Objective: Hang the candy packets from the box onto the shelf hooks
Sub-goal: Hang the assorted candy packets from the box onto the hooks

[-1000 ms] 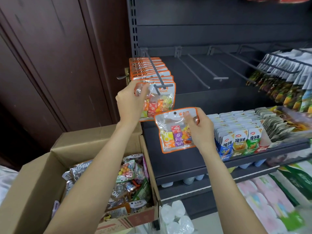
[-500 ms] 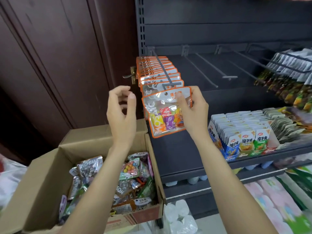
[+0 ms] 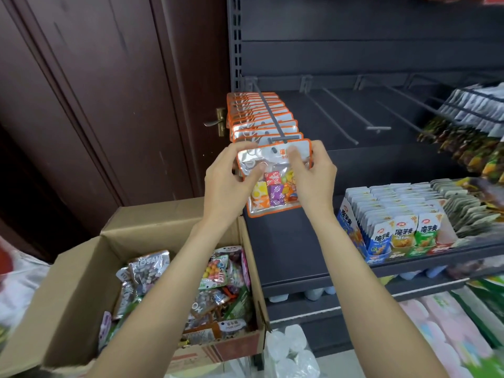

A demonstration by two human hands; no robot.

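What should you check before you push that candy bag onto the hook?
1. Both hands hold the candy packet: left hand and right hand pinch it. Ok.
2. Packet's hole lined up with the hook tip: cannot tell.
3. Room on the hook: a row of orange packets already reaches near the tip. Not ok.
4. Neighbouring empty hook free: ok.
5. More packets left in the box: ok.

A small shop. A dark metal shelf [image 3: 294,252] carries rows of snack packs [image 3: 403,230], and above them hooks [image 3: 351,118] hold identical candy packets [image 3: 261,124]. Left of the shelf an open box [image 3: 81,271] of mixed sweets stands by a wooden door [image 3: 109,105].
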